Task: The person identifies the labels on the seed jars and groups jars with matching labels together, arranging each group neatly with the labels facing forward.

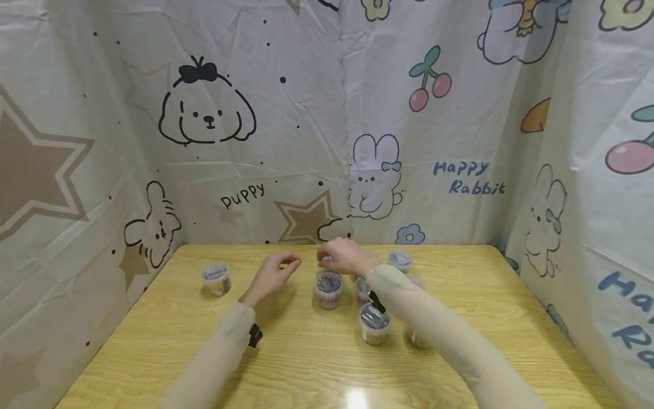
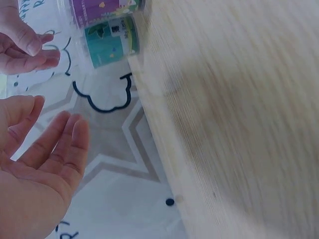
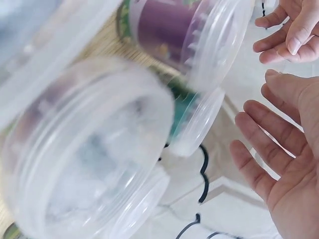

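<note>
My left hand (image 1: pixel 268 277) is raised over the back middle of the table, its fingers loosely bent with nothing between them. Just right of it, my right hand (image 1: pixel 347 257) hovers near the back edge and partly covers a small tub with a teal label (image 2: pixel 112 42). The right wrist view shows that hand's fingers (image 3: pixel 269 134) spread and apart from the tubs. A tub with a purple label (image 3: pixel 167 30) stands in front of the teal one. Both have clear plastic lids. The fingertips of the two hands face each other.
A lone lidded tub (image 1: pixel 217 278) stands at the left of the wooden table (image 1: pixel 306 363). More tubs cluster at the right, including a front one (image 1: pixel 374 324) and a back one (image 1: pixel 399 260); my right sleeve hides some. A printed curtain (image 1: pixel 306 113) encloses the back and sides.
</note>
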`<state>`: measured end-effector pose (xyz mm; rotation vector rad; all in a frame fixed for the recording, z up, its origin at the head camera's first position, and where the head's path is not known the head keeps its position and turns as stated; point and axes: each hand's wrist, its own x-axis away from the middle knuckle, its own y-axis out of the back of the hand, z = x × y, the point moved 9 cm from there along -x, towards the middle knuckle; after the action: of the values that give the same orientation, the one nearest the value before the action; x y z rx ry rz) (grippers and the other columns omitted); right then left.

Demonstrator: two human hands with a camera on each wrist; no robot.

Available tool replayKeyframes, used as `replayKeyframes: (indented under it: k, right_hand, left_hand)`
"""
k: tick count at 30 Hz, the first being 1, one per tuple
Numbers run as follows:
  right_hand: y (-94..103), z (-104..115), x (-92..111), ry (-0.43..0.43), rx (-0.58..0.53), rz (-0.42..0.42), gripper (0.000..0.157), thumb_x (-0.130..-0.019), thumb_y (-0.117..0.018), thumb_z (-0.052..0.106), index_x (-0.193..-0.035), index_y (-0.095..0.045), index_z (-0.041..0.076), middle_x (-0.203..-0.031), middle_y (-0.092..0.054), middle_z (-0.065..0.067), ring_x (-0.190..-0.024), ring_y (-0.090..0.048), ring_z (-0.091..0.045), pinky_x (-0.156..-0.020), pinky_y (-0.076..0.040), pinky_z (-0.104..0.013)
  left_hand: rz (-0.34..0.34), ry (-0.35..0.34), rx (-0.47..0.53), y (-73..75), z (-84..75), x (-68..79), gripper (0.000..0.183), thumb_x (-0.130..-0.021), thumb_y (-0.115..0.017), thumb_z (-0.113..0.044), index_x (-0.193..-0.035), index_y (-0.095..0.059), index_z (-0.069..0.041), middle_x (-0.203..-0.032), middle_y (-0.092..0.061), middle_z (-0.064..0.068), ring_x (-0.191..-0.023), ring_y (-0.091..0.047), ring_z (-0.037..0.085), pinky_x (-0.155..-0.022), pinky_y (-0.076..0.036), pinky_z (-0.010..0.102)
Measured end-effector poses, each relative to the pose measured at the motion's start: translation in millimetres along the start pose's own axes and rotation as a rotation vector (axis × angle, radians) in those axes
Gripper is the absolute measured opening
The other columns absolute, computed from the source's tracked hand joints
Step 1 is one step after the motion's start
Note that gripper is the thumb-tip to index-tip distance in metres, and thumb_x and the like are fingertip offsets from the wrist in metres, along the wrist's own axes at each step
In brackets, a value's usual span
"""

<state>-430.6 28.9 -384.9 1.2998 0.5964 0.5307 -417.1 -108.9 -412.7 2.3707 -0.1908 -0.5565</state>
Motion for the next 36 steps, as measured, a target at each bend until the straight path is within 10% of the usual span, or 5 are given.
replayKeyframes:
  k: [25, 36]
  right_hand:
    - [-13.8, 61.1, -27.1, 0.117, -0.032, 0.035, 0.013, -0.097, -0.063, 0.026, -0.099, -0.073, 0.018, -0.093, -0.072, 0.007, -0.077, -0.063, -0.003, -0.071, -0.052, -0.020]
    - [-33.8, 82.2, -46.1, 0.072, -0.356, -0.025, 0.014, -0.096, -0.064, 0.020, -0.099, -0.075, 0.012, -0.093, -0.074, 0.001, -0.076, -0.064, -0.003, -0.070, -0.052, -0.017]
  left_hand:
    - [-0.065, 0.081, -0.019, 71.7, 41.1, 53.5, 0.024, -0.101, -0.056, -0.027, -0.113, -0.069, -0.010, -0.104, -0.072, 0.012, -0.092, -0.066, 0.022, -0.076, -0.055, 0.033]
    - [-0.188, 0.052, -0.061, 99.6, 52.7, 67.7, 0.018, -0.098, -0.062, -0.018, -0.104, -0.073, -0.005, -0.091, -0.072, 0.011, -0.078, -0.069, 0.024, -0.064, -0.054, 0.022]
